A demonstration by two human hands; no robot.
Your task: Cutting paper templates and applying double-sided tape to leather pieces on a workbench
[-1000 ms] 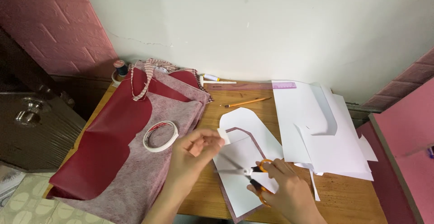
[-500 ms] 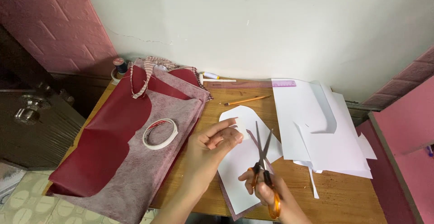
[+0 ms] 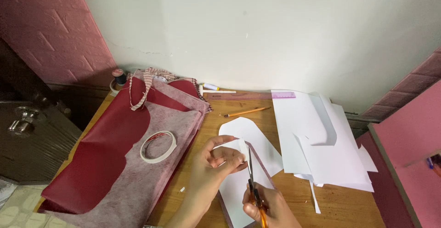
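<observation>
Scissors (image 3: 251, 175) sit gripped in my right hand (image 3: 268, 207), blades nearly closed. My left hand (image 3: 216, 163) pinches the white paper piece (image 3: 239, 146) between fingertips.

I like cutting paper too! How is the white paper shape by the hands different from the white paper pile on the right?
The paper shape is one piece with a rounded top; the paper pile is several overlapping sheets with angular, cut-out edges. The shape lies under the left hand and the scissors in the right hand; the pile lies untouched. Both are white and lie flat on the wooden table.
</observation>
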